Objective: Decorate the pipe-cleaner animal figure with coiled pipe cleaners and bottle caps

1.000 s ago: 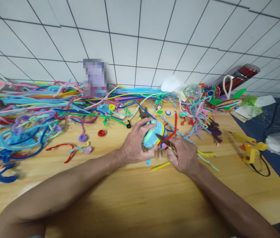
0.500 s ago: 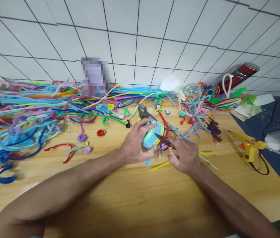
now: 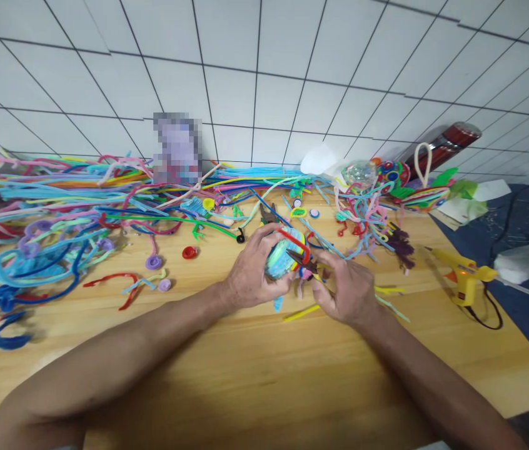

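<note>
My left hand (image 3: pixel 254 265) is closed round a ball (image 3: pixel 279 261) wrapped in blue, green and yellow pipe cleaner. In my right hand (image 3: pixel 346 284) is a pair of pliers (image 3: pixel 309 262), its dark jaws pointing left at the ball's right side. A bent red pipe cleaner (image 3: pixel 298 240) loops over the top of the ball, close to the jaws; whether they grip it I cannot tell. A second pair of pliers (image 3: pixel 270 214) lies behind my left hand. Below the ball, a yellow pipe cleaner (image 3: pixel 302 312) rests on the table.
Piled pipe cleaners (image 3: pixel 58 187) cover the table's left and back. A yellow glue gun (image 3: pixel 466 275) with its cord stands at the right. Along the tiled wall are a red flask (image 3: pixel 454 140) and a decorated ball (image 3: pixel 392 174). A red coil (image 3: pixel 189 252) lies left of my hands.
The red pipe cleaner, which stood up along the ball's right side, is now bent leftward over its top. The plier tips have shifted slightly left, and my right fingers have opened a little round the handles.
</note>
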A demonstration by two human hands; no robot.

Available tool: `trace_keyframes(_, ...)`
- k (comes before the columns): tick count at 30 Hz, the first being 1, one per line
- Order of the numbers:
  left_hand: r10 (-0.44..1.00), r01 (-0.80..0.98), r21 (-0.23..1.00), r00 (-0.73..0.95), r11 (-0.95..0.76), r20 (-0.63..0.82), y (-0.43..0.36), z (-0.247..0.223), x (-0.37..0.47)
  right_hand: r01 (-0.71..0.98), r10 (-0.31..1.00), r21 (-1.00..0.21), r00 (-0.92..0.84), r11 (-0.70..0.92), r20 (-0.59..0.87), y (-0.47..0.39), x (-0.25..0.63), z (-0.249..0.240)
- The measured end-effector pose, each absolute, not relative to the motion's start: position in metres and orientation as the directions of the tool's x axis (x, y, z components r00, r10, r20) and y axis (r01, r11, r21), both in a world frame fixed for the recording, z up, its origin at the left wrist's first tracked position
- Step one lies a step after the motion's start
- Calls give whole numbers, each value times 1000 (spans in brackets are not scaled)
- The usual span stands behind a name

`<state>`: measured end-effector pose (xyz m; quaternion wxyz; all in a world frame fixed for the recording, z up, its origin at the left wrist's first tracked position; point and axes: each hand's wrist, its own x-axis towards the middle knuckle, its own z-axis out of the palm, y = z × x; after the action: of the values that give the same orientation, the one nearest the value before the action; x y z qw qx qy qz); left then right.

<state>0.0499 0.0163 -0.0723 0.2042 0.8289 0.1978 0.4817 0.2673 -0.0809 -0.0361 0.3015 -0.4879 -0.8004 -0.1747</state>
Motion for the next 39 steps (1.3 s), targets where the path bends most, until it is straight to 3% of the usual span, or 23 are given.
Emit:
trace_keyframes(16,576,162,571,445,-805,686,17,-70,47,929,757,-8,-296,370,583,-109,308,-29)
trace_keyframes(24,566,149,569,457,-809,686,18,-70,46,984,873,35,140,-177,468,-185,414,-70)
trace_keyframes(27,568,156,568,461,-808,682,17,-71,46,962,883,39,233,-271,409,-195,433,-79)
trace_keyframes(30,559,158,557,465,-816,687,16,-72,46,971,878,-49,231,-232,419,-188,426,-72)
trace_keyframes(35,539,163,541,513,-825,668,15,-74,45,901,886,-431,162,47,435,-149,354,-32)
trace_keyframes(39,528,151,539,530,-829,664,15,-77,46,795,869,-531,9,294,494,-109,283,-1)
